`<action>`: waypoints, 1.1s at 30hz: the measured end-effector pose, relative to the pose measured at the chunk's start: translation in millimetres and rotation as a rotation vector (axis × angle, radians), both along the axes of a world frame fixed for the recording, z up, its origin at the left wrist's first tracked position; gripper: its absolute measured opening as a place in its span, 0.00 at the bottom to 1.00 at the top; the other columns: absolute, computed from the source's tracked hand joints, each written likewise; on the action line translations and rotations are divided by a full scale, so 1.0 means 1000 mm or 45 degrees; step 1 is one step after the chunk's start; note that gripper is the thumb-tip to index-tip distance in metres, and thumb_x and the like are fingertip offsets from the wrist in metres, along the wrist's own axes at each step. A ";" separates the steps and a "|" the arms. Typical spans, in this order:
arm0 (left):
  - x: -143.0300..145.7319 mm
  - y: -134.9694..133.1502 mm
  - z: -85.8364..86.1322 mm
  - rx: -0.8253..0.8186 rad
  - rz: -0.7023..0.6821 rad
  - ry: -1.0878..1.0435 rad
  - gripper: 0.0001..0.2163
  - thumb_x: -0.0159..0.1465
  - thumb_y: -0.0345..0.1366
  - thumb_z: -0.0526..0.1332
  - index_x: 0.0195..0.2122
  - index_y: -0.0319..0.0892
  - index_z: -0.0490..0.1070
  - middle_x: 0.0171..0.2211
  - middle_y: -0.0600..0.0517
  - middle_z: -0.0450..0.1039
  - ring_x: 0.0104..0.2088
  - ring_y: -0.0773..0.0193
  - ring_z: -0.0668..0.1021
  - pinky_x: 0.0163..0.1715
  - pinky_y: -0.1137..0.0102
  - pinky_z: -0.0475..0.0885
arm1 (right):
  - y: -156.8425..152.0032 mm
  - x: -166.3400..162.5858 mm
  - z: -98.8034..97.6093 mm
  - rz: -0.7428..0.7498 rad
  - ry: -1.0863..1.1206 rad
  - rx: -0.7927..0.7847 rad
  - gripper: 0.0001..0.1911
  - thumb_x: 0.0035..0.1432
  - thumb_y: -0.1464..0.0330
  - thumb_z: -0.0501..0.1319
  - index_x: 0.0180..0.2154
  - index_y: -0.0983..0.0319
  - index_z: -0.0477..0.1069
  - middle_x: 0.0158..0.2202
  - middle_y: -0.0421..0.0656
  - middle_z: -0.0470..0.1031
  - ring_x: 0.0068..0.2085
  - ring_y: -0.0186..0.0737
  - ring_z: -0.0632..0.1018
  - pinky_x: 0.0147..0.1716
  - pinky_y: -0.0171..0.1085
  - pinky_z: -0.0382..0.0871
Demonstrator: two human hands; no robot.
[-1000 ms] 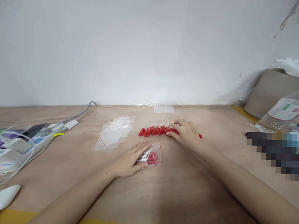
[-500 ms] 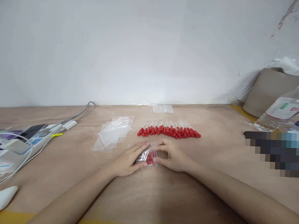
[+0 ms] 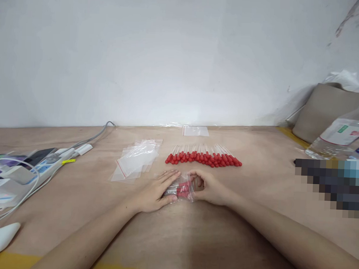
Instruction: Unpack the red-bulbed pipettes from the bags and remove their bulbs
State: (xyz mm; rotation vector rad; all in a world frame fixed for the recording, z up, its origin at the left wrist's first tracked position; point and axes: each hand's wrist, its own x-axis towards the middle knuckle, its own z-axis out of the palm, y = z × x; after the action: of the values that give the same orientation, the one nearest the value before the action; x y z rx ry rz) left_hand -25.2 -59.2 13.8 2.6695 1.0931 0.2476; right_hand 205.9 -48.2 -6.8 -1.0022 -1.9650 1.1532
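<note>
While the left hand [image 3: 156, 192] lies flat, thumb spread, on the plastic bag [image 3: 189, 186] below frame centre, the right grip [image 3: 211, 187] curves at its right end, pinch indeterminable; red-tipped sticks [image 3: 182, 191] inside run left-right.

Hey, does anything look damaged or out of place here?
Yes: the wall has a brown-stained patch at upper right that looks damaged, against its mostly smooth, pale surface. The loose plastic bags are fanned unevenly. Nothing looks spilled.
</note>
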 end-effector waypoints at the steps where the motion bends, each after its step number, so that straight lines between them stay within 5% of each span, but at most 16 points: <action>1: 0.000 0.000 0.000 -0.002 0.003 0.011 0.29 0.63 0.48 0.48 0.62 0.43 0.41 0.62 0.46 0.46 0.61 0.55 0.52 0.58 0.57 0.53 | 0.000 0.001 -0.002 -0.028 0.045 -0.023 0.32 0.36 0.66 0.68 0.45 0.61 0.61 0.38 0.41 0.68 0.27 0.28 0.66 0.27 0.31 0.63; 6: 0.000 -0.001 0.001 -0.003 0.000 0.001 0.29 0.63 0.48 0.49 0.62 0.43 0.41 0.62 0.47 0.45 0.61 0.55 0.51 0.58 0.57 0.53 | 0.001 0.000 -0.004 -0.040 -0.008 -0.041 0.21 0.39 0.61 0.67 0.36 0.62 0.67 0.26 0.37 0.68 0.25 0.30 0.66 0.23 0.31 0.60; 13: 0.001 -0.001 0.002 -0.008 -0.005 0.002 0.29 0.63 0.48 0.48 0.62 0.44 0.41 0.62 0.47 0.45 0.61 0.57 0.52 0.58 0.58 0.52 | 0.000 -0.007 0.009 0.102 -0.212 0.237 0.12 0.37 0.66 0.67 0.27 0.62 0.69 0.28 0.37 0.69 0.29 0.32 0.68 0.27 0.31 0.60; 22: 0.000 -0.001 0.002 -0.017 -0.005 0.009 0.28 0.63 0.48 0.48 0.61 0.44 0.42 0.62 0.48 0.45 0.61 0.56 0.51 0.58 0.57 0.52 | 0.000 -0.001 0.009 0.153 0.155 -0.168 0.12 0.46 0.68 0.62 0.36 0.63 0.69 0.31 0.38 0.71 0.28 0.29 0.69 0.28 0.31 0.65; 28: -0.002 -0.001 0.002 -0.008 -0.019 0.006 0.28 0.63 0.47 0.48 0.62 0.46 0.41 0.62 0.49 0.43 0.61 0.55 0.51 0.58 0.57 0.52 | 0.003 0.010 0.009 -0.066 0.429 -0.607 0.19 0.43 0.64 0.65 0.39 0.62 0.69 0.32 0.41 0.73 0.28 0.28 0.73 0.31 0.33 0.70; 33: -0.007 0.002 0.000 0.002 -0.075 0.073 0.28 0.63 0.47 0.48 0.62 0.47 0.40 0.63 0.49 0.39 0.62 0.54 0.47 0.59 0.56 0.48 | 0.013 0.030 0.019 -0.142 0.424 -0.565 0.20 0.46 0.59 0.63 0.40 0.63 0.69 0.32 0.43 0.75 0.27 0.29 0.74 0.32 0.33 0.70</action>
State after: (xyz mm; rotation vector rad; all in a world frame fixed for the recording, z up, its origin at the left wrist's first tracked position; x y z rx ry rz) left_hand -32.3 -57.2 13.4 2.7210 1.0291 0.1627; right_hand 235.6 -34.7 11.8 -1.0398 -1.4055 1.6157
